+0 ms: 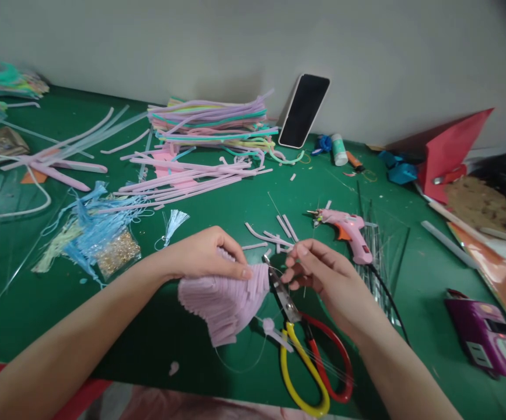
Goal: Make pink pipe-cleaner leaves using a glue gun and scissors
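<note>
My left hand (218,256) is closed on a pale lilac piece (222,306) built of many short fuzzy stems, its thumb laid across the top. To its right, my right hand (323,268) has its fingertips pinched together on a thin clear thread, which runs to the edge of the piece. Scissors (288,306) with one yellow and one red handle lie beneath my right hand, blades pointing at the lilac piece. A small lilac ball with a stem (269,325) rests beside them, near a loop of clear thread.
A pink glue gun (344,224) lies behind my right hand. Bundled fuzzy stems (209,119) and a leaning phone (304,111) stand at the back. Blue tassels (91,216) and a bag of gold bits (116,252) are left; a purple case (489,335) sits right.
</note>
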Demonstrator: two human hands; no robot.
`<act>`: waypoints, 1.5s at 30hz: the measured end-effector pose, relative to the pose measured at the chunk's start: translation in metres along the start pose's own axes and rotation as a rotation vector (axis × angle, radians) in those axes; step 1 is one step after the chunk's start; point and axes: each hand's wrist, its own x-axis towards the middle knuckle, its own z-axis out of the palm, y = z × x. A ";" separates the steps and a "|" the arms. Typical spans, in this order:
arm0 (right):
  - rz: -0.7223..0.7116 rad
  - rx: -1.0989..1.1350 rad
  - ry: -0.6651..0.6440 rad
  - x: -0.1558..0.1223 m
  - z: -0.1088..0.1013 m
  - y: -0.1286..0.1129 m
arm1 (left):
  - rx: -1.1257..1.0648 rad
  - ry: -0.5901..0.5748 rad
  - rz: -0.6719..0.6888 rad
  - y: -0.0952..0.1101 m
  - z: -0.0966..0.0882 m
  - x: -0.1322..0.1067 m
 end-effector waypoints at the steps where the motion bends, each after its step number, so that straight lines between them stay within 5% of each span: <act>1: -0.016 0.019 0.004 0.000 -0.001 0.001 | -0.003 -0.001 -0.001 0.000 0.000 0.000; 5: -0.031 -0.039 -0.022 0.000 0.001 0.005 | -0.002 -0.008 0.002 -0.001 0.000 0.000; 12: 0.132 -0.099 -0.304 0.001 0.009 0.013 | 0.001 -0.008 0.006 -0.001 0.000 0.000; 32: 0.112 -0.101 -0.200 0.004 0.025 0.011 | -0.048 -0.033 0.036 -0.002 -0.001 0.000; 45: 0.220 -0.128 -0.269 0.001 0.025 0.018 | -0.018 0.021 0.031 -0.001 -0.002 -0.001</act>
